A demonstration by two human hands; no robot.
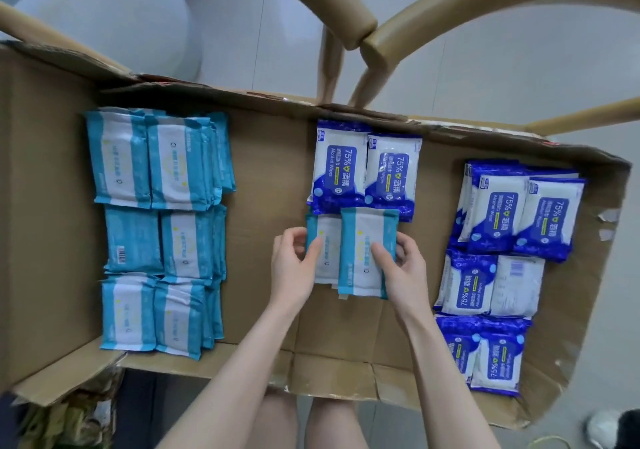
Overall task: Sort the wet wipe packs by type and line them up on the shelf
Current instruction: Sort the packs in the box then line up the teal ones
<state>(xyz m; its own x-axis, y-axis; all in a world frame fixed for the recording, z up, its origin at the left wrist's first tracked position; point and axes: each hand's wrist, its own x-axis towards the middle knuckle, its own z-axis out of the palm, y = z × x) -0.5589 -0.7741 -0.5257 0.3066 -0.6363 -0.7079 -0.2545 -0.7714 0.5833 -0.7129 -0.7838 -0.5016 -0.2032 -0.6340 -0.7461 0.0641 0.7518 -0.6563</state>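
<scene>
A flattened cardboard sheet (263, 171) carries the wipe packs. Light teal packs (156, 227) stand in rows on the left. Dark blue 75% alcohol packs (498, 265) lie grouped on the right, and two more dark blue packs (367, 171) sit at the middle back. In the middle lie teal packs. My left hand (294, 265) pinches the left teal pack (325, 251) at its edge. My right hand (401, 268) grips the upper teal pack (363, 240), thumb on its face, fingers behind its right edge.
Wooden chair frames (349, 29) stand beyond the cardboard's far edge on a pale floor. The cardboard's torn right flap (588, 310) rises at the side. My knees show below the near edge. A shoe (602, 428) lies at the bottom right.
</scene>
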